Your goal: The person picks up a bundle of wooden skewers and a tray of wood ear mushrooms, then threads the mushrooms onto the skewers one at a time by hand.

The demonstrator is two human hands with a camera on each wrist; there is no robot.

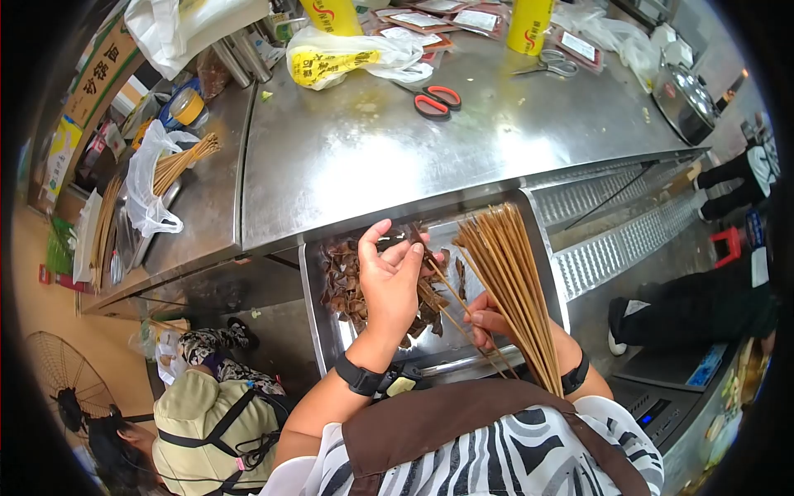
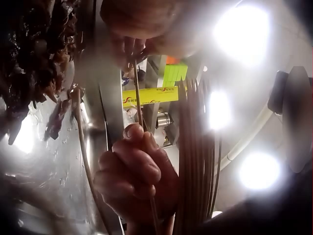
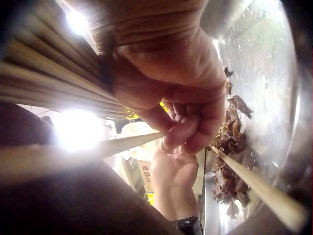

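Note:
Over the tray, my left hand point(image 1: 390, 285) pinches a dark brown piece of wood ear mushroom point(image 1: 417, 235) between thumb and fingers. My right hand point(image 1: 488, 319) grips a thin bamboo skewer point(image 2: 138, 95) whose upper end reaches the left fingers. The left fingers hide the skewer's tip. A pile of wood ear mushrooms point(image 1: 343, 285) fills the left side of the steel tray point(image 1: 312, 306). Another skewer point(image 2: 82, 142) slants across the tray, its far end by the mushrooms. A thick bundle of skewers point(image 1: 509, 273) stands beside the right hand, overlapping the right forearm.
Beyond the tray is a steel table point(image 1: 347, 157) with red-handled scissors point(image 1: 433, 103), a plastic bag point(image 1: 343, 62) and packets point(image 1: 579, 47). More skewers point(image 1: 184, 164) lie in a bag at the left. A steel pot point(image 1: 685, 99) stands at the right. People point(image 1: 194, 413) are on both sides.

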